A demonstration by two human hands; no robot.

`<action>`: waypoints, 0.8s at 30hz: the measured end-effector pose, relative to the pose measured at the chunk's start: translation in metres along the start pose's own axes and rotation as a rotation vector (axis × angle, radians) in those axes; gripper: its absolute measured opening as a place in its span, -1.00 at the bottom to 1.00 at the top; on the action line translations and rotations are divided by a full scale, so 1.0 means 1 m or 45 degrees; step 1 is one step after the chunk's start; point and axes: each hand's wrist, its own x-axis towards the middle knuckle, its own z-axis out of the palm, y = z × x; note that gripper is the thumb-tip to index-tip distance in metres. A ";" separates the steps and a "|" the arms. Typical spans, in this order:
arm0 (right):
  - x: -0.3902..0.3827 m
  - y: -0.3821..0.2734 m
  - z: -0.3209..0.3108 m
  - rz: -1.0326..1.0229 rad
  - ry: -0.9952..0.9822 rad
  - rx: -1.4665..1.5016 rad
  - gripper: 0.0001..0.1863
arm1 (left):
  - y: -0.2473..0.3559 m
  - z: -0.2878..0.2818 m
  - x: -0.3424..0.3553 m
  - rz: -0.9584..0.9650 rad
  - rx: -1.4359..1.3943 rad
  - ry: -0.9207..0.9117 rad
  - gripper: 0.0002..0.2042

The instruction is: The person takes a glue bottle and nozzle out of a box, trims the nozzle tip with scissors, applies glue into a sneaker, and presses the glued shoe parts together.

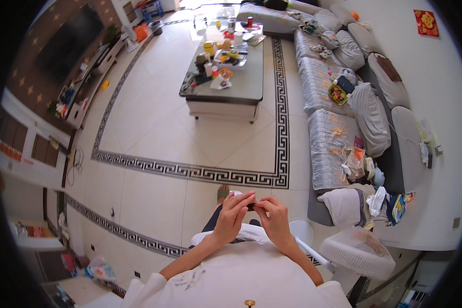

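Coffee table [246,87] ahead, sofa [326,128] to its right, fan [357,251] nr sofa end.

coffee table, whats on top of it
The coffee table carries clutter at its far and left parts: cups, bottles, a yellow jar and small packets. Its near right part is bare. Anything behind the taller things is hidden.

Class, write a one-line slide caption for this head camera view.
Left hand and right hand pinch a small dark object above a tiled floor, cluttered coffee table and sofa beyond.

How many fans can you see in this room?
1: a white fan stands at the lower right, beside the right hand and near the sofa's end. Both hands pinch a small dark object. Others may be hidden.
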 end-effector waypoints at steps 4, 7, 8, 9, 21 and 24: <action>0.059 -0.008 -0.024 0.100 0.089 0.099 -0.94 | -0.002 -0.029 0.074 -0.058 -0.182 -0.023 -0.46; 0.124 0.006 -0.030 0.249 0.155 0.370 -0.93 | -0.054 -0.058 0.141 -0.080 -0.311 -0.015 -0.44; 0.136 0.009 -0.039 0.396 0.145 0.511 -0.92 | -0.068 -0.059 0.151 -0.204 -0.489 -0.116 -0.41; 0.141 0.010 -0.050 0.548 0.152 0.655 -0.91 | -0.072 -0.057 0.160 -0.328 -0.668 -0.233 -0.38; 0.297 0.108 -0.163 0.310 0.448 0.113 -0.85 | -0.098 0.002 0.352 -0.496 -1.010 -0.435 -0.46; 0.339 0.127 -0.211 0.559 0.460 0.558 -0.83 | -0.106 0.025 0.392 -0.582 -1.271 -0.430 -0.47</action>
